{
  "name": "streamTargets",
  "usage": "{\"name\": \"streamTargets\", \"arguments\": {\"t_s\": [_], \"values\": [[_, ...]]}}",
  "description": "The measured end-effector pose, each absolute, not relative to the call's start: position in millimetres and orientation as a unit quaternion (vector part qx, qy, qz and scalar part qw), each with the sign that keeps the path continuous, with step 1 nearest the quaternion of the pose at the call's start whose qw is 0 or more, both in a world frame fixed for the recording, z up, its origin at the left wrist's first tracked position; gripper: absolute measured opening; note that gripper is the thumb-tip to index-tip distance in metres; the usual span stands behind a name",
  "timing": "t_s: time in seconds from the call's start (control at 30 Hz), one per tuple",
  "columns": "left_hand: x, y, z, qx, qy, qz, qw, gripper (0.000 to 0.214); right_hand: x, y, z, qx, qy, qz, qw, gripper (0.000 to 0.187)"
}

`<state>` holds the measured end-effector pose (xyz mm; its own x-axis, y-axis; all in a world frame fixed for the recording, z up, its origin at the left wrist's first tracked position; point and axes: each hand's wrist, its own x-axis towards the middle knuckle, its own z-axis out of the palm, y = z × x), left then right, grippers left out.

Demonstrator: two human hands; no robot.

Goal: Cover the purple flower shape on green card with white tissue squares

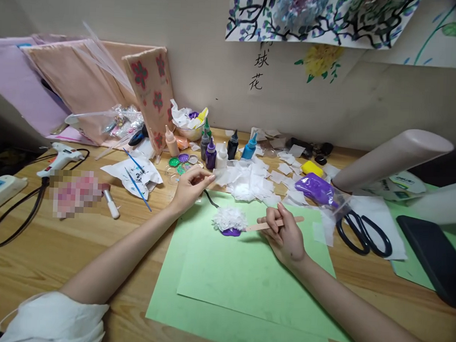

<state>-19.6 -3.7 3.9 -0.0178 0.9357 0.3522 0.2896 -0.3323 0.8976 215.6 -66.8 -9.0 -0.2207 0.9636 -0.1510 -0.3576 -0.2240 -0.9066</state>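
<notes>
On the light green paper (216,271) lies a round puff of ruffled white paper pieces (229,217), with a purple patch (231,232) showing along its near edge. My right hand (283,233) is closed around a flat wooden craft stick (255,226), whose left tip meets the edge of the purple patch. My left hand (192,187) hovers over the paper's far left corner, thumb and fingertips pinched together; whatever they hold, if anything, is too small to make out. A short black curved line (211,199) runs from near those fingertips toward the white puff.
White paper squares (246,179) are heaped behind the green paper, near several paint bottles (211,154). To the right are a purple bag (315,189), black-handled scissors (361,235) and a dark phone-like slab (432,255). Brushes (136,187) and a glue gun (60,159) lie left.
</notes>
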Motion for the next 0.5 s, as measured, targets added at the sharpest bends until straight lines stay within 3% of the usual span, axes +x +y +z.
{"name": "streamTargets", "arguments": {"t_s": [0.17, 0.27, 0.43, 0.5], "values": [[13, 18, 14, 0.659, 0.447, 0.484, 0.362, 0.026, 217, -71, -11, -0.355, -0.381, 0.696, 0.495, 0.059], [37, 27, 17, 0.663, 0.468, 0.474, 0.342, 0.024, 218, -73, -11, -0.351, -0.376, 0.687, 0.513, 0.058], [36, 9, 39, 0.750, 0.456, 0.454, 0.156, 0.015, 219, -73, -11, -0.365, -0.382, 0.669, 0.523, 0.055], [21, -12, 48, 0.745, 0.463, 0.457, 0.147, 0.015, 219, -73, -11, -0.373, -0.404, 0.664, 0.508, 0.056]]}}
